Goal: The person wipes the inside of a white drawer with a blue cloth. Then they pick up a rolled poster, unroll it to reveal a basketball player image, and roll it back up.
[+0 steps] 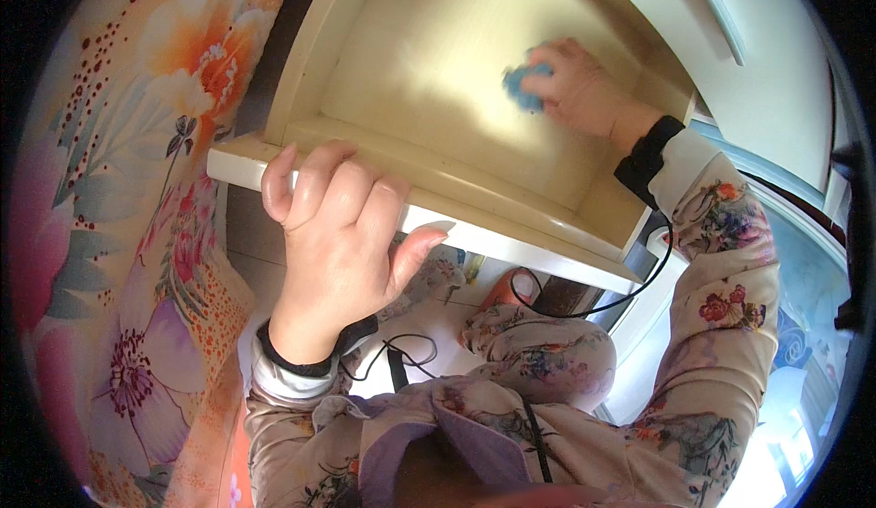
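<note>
An open drawer (438, 155) with a pale yellow inside and a white front edge lies before me. My left hand (342, 234) grips the top of its front panel, fingers over the edge and thumb on the outer side. Inside the drawer, towards the right, my right hand (582, 90) holds a crumpled blue cloth (525, 87) against the bottom panel. Hand and cloth are slightly blurred. A black band circles each wrist, and a black cable runs from the right one.
A flower-patterned fabric (137, 234) hangs or lies along the left side. White cabinet fronts with a long handle (715, 11) stand at the upper right. Below the drawer are my bent knee and foot, with thin black cables near my lap.
</note>
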The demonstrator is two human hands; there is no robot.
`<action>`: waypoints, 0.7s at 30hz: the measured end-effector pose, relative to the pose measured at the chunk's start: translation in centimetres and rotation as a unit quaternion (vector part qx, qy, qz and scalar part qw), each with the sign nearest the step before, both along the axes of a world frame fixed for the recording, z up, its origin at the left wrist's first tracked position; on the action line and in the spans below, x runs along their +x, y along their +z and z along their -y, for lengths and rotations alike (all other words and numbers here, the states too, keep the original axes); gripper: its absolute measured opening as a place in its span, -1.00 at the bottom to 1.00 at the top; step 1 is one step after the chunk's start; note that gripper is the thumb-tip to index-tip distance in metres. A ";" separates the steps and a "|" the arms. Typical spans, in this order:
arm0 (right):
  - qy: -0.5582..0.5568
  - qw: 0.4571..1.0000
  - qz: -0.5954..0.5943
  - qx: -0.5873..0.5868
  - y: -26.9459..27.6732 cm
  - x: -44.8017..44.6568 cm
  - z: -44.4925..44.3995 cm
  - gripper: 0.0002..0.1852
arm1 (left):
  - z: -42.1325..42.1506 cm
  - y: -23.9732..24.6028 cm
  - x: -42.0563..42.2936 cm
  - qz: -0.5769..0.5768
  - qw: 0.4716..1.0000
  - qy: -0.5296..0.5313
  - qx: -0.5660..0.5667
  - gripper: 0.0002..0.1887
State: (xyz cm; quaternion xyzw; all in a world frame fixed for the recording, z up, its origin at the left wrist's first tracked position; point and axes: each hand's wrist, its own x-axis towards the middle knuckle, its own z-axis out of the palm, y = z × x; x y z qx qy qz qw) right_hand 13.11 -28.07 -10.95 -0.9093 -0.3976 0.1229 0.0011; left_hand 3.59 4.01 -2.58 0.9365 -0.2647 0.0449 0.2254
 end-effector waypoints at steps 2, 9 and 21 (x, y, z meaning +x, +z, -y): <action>-0.189 0.980 -0.003 -0.057 0.5 0.0 0.5 -0.71 | 0.1 0.1 0.1 0.001 1.000 0.000 -0.004 -0.58; -0.012 0.998 -0.041 0.037 0.2 -5.2 -1.1 -0.64 | 0.4 0.3 0.2 0.006 1.000 0.000 0.001 -0.58; -0.173 0.972 -0.119 0.101 1.4 -2.0 1.9 -0.70 | 0.7 0.4 0.3 0.013 1.000 -0.006 -0.004 -0.60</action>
